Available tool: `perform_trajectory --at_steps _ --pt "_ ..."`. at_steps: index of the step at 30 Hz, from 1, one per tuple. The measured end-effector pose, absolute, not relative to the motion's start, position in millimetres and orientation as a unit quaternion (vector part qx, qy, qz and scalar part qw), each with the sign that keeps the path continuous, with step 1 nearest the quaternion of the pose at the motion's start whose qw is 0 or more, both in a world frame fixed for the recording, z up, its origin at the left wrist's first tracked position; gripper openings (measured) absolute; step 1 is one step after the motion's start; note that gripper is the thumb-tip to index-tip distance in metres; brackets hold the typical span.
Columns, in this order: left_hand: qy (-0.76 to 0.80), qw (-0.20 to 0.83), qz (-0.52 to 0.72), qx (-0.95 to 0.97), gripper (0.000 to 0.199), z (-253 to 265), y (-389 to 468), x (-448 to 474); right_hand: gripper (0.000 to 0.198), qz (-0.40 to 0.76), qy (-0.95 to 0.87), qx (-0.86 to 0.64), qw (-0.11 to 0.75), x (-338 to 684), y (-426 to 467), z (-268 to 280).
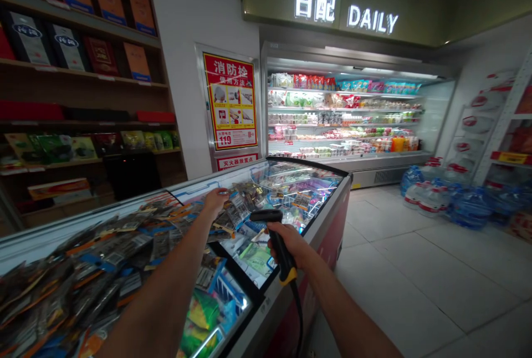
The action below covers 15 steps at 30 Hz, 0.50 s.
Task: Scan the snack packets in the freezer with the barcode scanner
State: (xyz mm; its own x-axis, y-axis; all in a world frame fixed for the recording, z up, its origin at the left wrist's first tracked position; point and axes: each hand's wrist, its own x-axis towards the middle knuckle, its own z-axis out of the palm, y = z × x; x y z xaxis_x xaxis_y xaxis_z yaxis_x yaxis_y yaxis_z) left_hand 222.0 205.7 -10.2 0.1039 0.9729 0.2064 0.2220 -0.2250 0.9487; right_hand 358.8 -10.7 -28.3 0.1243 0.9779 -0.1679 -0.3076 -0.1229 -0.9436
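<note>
Pale, smooth floor tiles (399, 269) run past a lit, open-fronted chilled display case (366, 178) under a glowing "DAILY" sign (373, 19); its shelves hold rows of small cups, pouches and some orange containers. At left, brown shelves (155, 84) carry stiff rectangular boxes and shiny green and yellow bags, and clear blue water bottles (471, 206) cluster on the floor at right.

Across the middle stands a long chest freezer (328, 215) with a pale metal rim, glossy reddish sides and glass on top. Under the glass, a white wire basket (211, 342) contains crinkled green and yellow bags (203, 313), while further compartments show purple and pale green packs. Flat, slippery-looking plastic packets (103, 258) lie heaped over the near left part, dark inside with orange and blue edges.

One packet (238, 206), dark with a white printed label, is just beside the left hand (216, 200), whose fingers are curled; whether they pinch its edge I cannot tell. The right hand (294, 243) is wrapped around the handle of a black barcode scanner (283, 257), matte plastic with a yellow base, held above the freezer's rim, its black cable (298, 308) hanging down.
</note>
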Motion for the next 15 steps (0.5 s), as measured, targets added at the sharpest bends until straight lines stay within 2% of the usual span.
perform_trajectory --at_steps 15 --pt "0.484 0.409 0.463 0.62 0.025 -6.1 208.4 215.6 0.025 0.581 -0.323 -0.481 0.572 371.2 -22.0 -23.0"
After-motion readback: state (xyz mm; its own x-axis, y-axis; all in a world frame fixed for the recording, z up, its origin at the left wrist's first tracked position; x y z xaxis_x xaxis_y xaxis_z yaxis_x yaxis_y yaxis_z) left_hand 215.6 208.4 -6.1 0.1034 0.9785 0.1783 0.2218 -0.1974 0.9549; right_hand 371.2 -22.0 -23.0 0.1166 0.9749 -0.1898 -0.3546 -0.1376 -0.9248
